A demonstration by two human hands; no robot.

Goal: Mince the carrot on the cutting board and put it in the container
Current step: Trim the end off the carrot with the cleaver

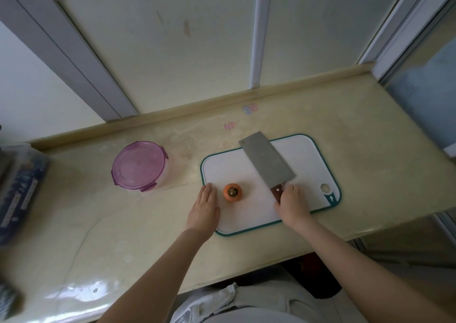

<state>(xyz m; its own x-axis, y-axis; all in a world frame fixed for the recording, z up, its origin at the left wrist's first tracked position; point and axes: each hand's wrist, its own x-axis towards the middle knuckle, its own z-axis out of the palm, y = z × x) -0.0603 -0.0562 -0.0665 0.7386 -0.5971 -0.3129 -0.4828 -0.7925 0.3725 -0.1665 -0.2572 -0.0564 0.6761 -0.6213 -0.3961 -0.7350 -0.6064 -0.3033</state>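
A short orange carrot stub (232, 192) stands on the white, teal-rimmed cutting board (303, 159), near its left end. My left hand (204, 209) lies flat with straight fingers at the board's left edge, just left of the carrot and apart from it. My right hand (292, 205) grips the wooden handle of a cleaver (266, 161), whose broad blade lies flat on the board and points away to the upper left. A round container with a purple clip-on lid (138, 166) sits closed on the counter, left of the board.
The beige counter (357, 130) ends at a raised back lip below a window wall. A dark blue box (19, 194) sits at the far left edge. The counter's front edge runs just below the board, with a white cloth (212, 300) below it.
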